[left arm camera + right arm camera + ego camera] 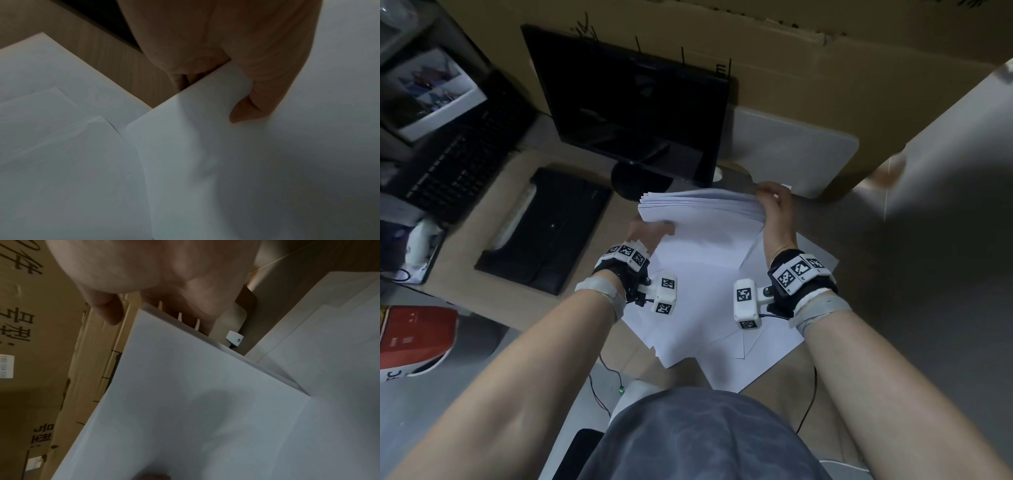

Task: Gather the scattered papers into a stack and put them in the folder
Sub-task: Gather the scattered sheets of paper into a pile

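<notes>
Head view: left hand (pixel 650 230) fingers hidden under paper stack (pixel 702 209).

Black wrist straps (pixel 803 279) carry white blocks printed with black-and-white square tags on both bare forearms, each with a white tagged cube (pixel 747 303) on a short stalk. Grey-white tape (pixel 599 289) bands each forearm behind the straps. A thin black cable trails from the right unit.
</notes>
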